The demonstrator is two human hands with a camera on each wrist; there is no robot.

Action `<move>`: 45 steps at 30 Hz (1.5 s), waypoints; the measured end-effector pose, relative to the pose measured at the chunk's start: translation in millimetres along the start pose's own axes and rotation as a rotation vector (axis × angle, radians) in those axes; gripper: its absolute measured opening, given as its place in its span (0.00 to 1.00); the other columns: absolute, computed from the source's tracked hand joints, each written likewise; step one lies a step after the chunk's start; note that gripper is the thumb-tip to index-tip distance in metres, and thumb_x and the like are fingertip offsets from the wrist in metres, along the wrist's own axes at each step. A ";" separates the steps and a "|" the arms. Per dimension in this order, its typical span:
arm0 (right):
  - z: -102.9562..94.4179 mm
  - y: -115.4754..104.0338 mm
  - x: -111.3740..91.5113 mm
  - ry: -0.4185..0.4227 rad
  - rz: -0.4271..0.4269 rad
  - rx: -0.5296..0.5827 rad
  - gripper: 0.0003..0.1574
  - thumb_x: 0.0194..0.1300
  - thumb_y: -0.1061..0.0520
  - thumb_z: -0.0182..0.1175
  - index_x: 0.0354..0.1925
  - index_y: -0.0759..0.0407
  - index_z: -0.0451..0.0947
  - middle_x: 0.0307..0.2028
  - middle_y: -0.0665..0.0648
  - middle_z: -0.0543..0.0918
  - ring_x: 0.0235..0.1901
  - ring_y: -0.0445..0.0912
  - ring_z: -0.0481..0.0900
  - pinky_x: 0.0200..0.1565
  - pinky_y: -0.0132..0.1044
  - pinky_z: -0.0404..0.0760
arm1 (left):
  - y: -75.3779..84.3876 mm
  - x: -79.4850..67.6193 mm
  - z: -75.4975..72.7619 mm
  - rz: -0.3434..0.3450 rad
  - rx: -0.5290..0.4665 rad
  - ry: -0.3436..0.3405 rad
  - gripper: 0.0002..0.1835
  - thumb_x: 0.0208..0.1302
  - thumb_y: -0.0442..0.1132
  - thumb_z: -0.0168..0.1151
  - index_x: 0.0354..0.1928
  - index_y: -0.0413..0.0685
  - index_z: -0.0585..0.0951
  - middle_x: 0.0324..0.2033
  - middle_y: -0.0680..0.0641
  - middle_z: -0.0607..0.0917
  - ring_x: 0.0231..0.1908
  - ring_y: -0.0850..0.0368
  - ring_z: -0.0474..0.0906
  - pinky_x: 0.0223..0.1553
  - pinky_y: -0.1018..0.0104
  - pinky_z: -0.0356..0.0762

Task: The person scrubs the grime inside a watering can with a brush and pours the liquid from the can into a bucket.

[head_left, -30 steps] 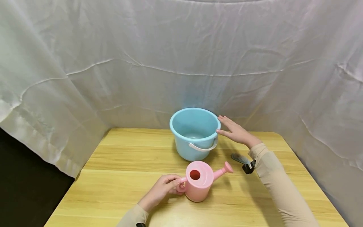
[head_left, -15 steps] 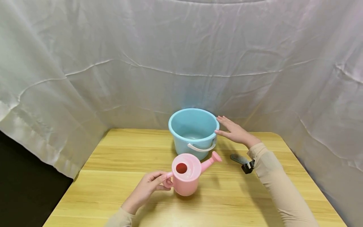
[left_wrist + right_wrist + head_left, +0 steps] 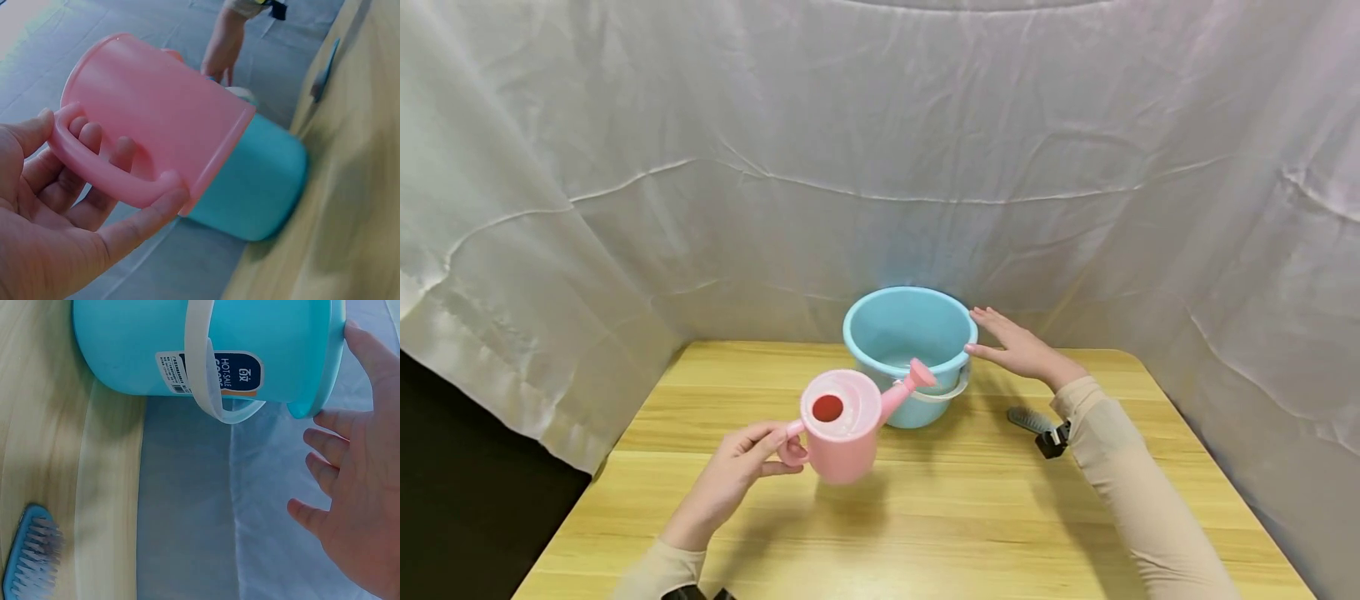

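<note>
My left hand (image 3: 730, 471) grips the handle of a pink watering can (image 3: 842, 454), its fingers looped through the handle in the left wrist view. The can hangs above the table, its shadow below it, and its spout points right, overlapping the bucket's front in the head view. Behind it a light blue bucket (image 3: 917, 410) stands upright with its white carrying handle (image 3: 203, 369) hanging down. Fingers spread, my right hand (image 3: 1026, 350) touches the bucket's right rim with its thumb and fingertips. Inside the can's top opening a red interior shows.
A blue brush (image 3: 34, 556) with pale bristles lies on the wooden table (image 3: 970, 533), right of the bucket and partly behind the right wrist's black camera (image 3: 1052, 442) in the head view. A pale curtain (image 3: 850, 167) hangs behind the table and along its sides.
My left hand has lifted the watering can off the table and carried it left and toward the back. My right hand has stayed at the bucket's rim.
</note>
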State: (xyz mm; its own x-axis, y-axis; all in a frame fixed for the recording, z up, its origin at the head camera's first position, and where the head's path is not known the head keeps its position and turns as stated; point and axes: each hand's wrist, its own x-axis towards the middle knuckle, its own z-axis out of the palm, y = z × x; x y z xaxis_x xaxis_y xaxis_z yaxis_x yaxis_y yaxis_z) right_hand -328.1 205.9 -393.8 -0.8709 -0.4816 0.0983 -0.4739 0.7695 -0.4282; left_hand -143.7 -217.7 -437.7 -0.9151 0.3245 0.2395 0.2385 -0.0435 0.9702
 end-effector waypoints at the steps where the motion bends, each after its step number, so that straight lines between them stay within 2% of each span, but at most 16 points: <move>1: 0.3 0.3 0.3 0.000 0.000 0.001 0.49 0.69 0.35 0.53 0.76 0.56 0.49 0.76 0.60 0.50 0.77 0.61 0.41 0.75 0.63 0.46 | 2.7 0.1 -3.3 0.006 -0.001 0.013 0.17 0.76 0.37 0.46 0.49 0.29 0.78 0.33 0.51 0.85 0.40 0.58 0.84 0.46 0.49 0.86; 6: 1.0 0.6 1.4 -0.007 0.003 0.012 0.50 0.69 0.34 0.53 0.76 0.56 0.49 0.76 0.60 0.50 0.77 0.61 0.41 0.75 0.63 0.45 | 15.2 0.7 -18.5 0.014 -0.013 0.084 0.15 0.76 0.38 0.46 0.49 0.41 0.82 0.33 0.52 0.84 0.39 0.58 0.85 0.46 0.50 0.86; 9: 0.9 0.1 1.8 -0.009 0.002 0.023 0.50 0.69 0.35 0.53 0.76 0.56 0.49 0.76 0.61 0.51 0.77 0.61 0.40 0.74 0.64 0.45 | 22.3 3.0 -25.2 0.014 -0.018 0.137 0.15 0.76 0.38 0.47 0.51 0.40 0.81 0.33 0.52 0.83 0.39 0.58 0.85 0.45 0.51 0.86; 15: 0.9 0.9 2.7 -0.014 0.010 0.038 0.50 0.68 0.33 0.53 0.76 0.54 0.49 0.77 0.59 0.51 0.77 0.60 0.40 0.74 0.65 0.46 | 31.5 16.3 -31.7 -0.005 -0.002 0.283 0.17 0.74 0.43 0.51 0.34 0.37 0.79 0.32 0.50 0.82 0.39 0.55 0.85 0.44 0.51 0.87; 18: 0.2 0.7 2.8 -0.019 0.018 0.052 0.51 0.67 0.32 0.53 0.76 0.54 0.49 0.77 0.59 0.50 0.77 0.60 0.40 0.74 0.65 0.45 | 33.1 25.1 -30.7 -0.036 0.013 0.375 0.19 0.71 0.47 0.56 0.30 0.37 0.78 0.32 0.49 0.81 0.39 0.54 0.84 0.43 0.52 0.87; 24: 0.7 0.3 2.5 -0.023 0.037 0.073 0.52 0.67 0.31 0.54 0.76 0.52 0.49 0.77 0.58 0.50 0.77 0.59 0.39 0.73 0.67 0.46 | 32.2 44.3 -25.1 -0.078 0.023 0.563 0.21 0.65 0.51 0.63 0.34 0.36 0.80 0.30 0.50 0.83 0.37 0.57 0.82 0.41 0.57 0.88; 31: 0.2 1.1 3.6 -0.022 0.032 0.067 0.52 0.66 0.31 0.55 0.76 0.53 0.49 0.77 0.59 0.50 0.77 0.60 0.39 0.73 0.67 0.45 | 24.0 68.8 -19.9 -0.083 0.049 0.707 0.19 0.61 0.52 0.67 0.40 0.41 0.84 0.22 0.54 0.79 0.30 0.60 0.81 0.36 0.66 0.86; 35: -0.5 1.3 4.6 -0.020 0.025 0.060 0.52 0.66 0.31 0.55 0.76 0.54 0.50 0.77 0.60 0.50 0.77 0.61 0.39 0.73 0.68 0.45 | 17.7 82.4 -15.1 -0.022 0.149 0.751 0.19 0.60 0.51 0.68 0.41 0.41 0.85 0.22 0.53 0.80 0.28 0.61 0.79 0.33 0.72 0.83; 41: -2.5 0.4 3.6 -0.024 0.031 0.061 0.52 0.66 0.32 0.55 0.76 0.53 0.50 0.77 0.60 0.50 0.77 0.60 0.39 0.73 0.67 0.45 | 8.5 100.5 -5.9 0.176 0.465 0.782 0.14 0.60 0.50 0.69 0.37 0.47 0.88 0.29 0.47 0.87 0.26 0.67 0.74 0.27 0.81 0.70; 45: -4.1 -1.5 3.2 -0.033 0.033 0.055 0.52 0.66 0.32 0.55 0.76 0.53 0.49 0.77 0.60 0.50 0.77 0.60 0.38 0.73 0.68 0.44 | 3.9 109.3 0.8 0.266 0.601 0.770 0.12 0.61 0.49 0.68 0.35 0.49 0.88 0.28 0.47 0.88 0.26 0.65 0.74 0.28 0.83 0.66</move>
State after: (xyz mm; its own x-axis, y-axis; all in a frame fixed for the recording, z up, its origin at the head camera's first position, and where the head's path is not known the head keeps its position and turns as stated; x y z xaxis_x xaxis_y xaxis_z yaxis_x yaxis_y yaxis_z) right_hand -330.7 205.0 -389.2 -0.8805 -0.4709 0.0543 -0.4366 0.7611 -0.4797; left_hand -242.5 -181.6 -407.7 -0.7189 -0.3332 0.6101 0.3950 0.5265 0.7529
